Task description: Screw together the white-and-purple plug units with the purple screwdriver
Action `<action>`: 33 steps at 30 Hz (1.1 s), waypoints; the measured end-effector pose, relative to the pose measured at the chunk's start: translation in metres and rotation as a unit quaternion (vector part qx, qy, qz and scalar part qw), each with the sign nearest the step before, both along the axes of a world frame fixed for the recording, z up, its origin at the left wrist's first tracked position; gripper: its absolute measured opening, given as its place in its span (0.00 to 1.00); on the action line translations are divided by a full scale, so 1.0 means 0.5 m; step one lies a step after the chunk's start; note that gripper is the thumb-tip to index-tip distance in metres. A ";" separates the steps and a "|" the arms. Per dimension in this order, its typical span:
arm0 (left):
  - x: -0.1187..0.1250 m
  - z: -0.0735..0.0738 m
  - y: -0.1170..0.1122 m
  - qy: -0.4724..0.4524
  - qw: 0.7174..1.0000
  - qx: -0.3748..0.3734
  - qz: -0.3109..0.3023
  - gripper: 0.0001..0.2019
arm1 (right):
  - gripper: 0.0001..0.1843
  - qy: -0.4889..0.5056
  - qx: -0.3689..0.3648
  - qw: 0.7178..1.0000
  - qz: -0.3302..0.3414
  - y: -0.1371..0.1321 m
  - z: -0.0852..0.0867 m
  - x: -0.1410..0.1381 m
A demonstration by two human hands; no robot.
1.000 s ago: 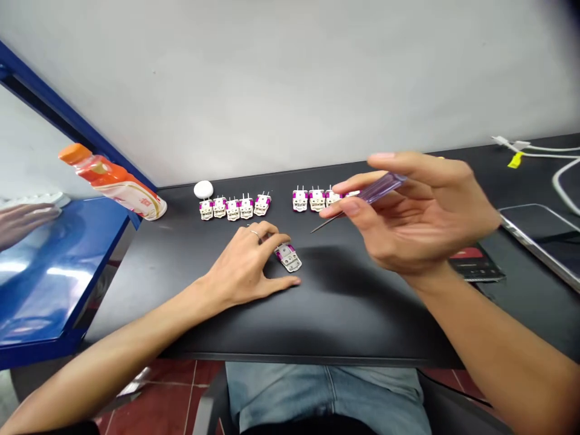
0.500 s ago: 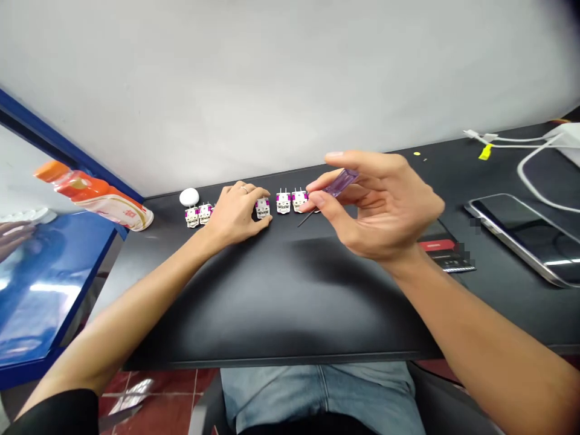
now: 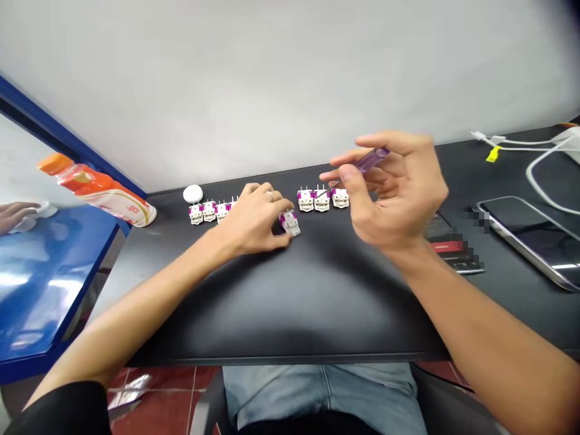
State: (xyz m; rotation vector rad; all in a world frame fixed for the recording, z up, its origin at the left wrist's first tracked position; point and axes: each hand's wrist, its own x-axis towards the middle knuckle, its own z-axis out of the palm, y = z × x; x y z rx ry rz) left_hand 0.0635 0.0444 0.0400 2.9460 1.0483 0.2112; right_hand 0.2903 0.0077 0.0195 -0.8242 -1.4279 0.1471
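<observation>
My left hand reaches over the dark table with its thumb and fingers closed round a small white-and-purple block, which sits tilted on the surface. My right hand is raised further right. Between its thumb and fingers is a screwdriver with a clear purple handle, its thin shaft pointing down and left. Beyond the shaft stand similar blocks with upright pins, among them one block and a block to its right. Several more, such as the block, line up left of my left hand, which partly hides the row.
A white round object and an orange bottle stand at the left. To the right lie a dark packet with a red band, a glossy dark device and white cables. Another person's hand shows at the blue table.
My left hand has shifted right, bringing its block along and turning it askew. More blocks show on the left. My right hand has moved up and right with the screwdriver; the view has shifted slightly.
</observation>
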 end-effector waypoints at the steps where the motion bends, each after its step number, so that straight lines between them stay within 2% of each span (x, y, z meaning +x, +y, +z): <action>1: -0.006 -0.004 -0.033 0.002 1.000 0.011 -0.009 0.21 | 0.14 0.003 -0.001 1.000 0.005 0.001 -0.001 -0.002; 3: -0.022 -0.016 -0.099 0.007 0.999 0.039 -0.035 0.20 | 0.15 -0.005 0.002 1.000 0.031 0.001 -0.009 -0.012; 5: -0.044 -0.032 -0.151 -0.007 0.996 0.084 -0.030 0.19 | 0.14 -0.025 -0.005 0.998 0.062 0.000 -0.022 -0.028; 8: -0.084 -0.056 -0.187 -0.052 0.993 0.104 -0.010 0.24 | 0.10 -0.061 -0.046 0.991 0.106 -0.004 -0.041 -0.063; 13: -0.127 -0.077 -0.182 -0.102 0.994 0.023 0.020 0.22 | 0.06 -0.091 -0.114 0.963 0.225 0.000 -0.048 -0.128; 17: -0.129 -0.082 -0.180 -0.106 0.994 -0.028 0.023 0.18 | 0.08 -0.046 -0.150 0.948 0.278 0.007 -0.045 -0.165; 19: -0.128 -0.082 -0.182 -0.110 0.993 -0.037 0.025 0.20 | 0.08 -0.034 -0.165 0.941 0.293 0.008 -0.047 -0.174; 21: -0.128 -0.081 -0.184 -0.127 0.990 -0.048 0.028 0.22 | 0.08 -0.041 -0.166 0.940 0.294 0.007 -0.051 -0.179; 23: -0.131 -0.077 -0.181 -0.157 0.985 -0.061 0.042 0.20 | 0.09 -0.052 -0.160 0.944 0.284 0.006 -0.054 -0.179; 29: -0.143 -0.070 -0.146 -0.276 0.946 -0.061 0.158 0.04 | 0.09 -0.040 -0.114 0.959 0.255 -0.001 -0.043 -0.159; 33: -0.144 -0.077 -0.125 -0.295 0.938 -0.086 0.159 0.12 | 0.11 -0.006 -0.098 0.963 0.253 -0.019 -0.030 -0.143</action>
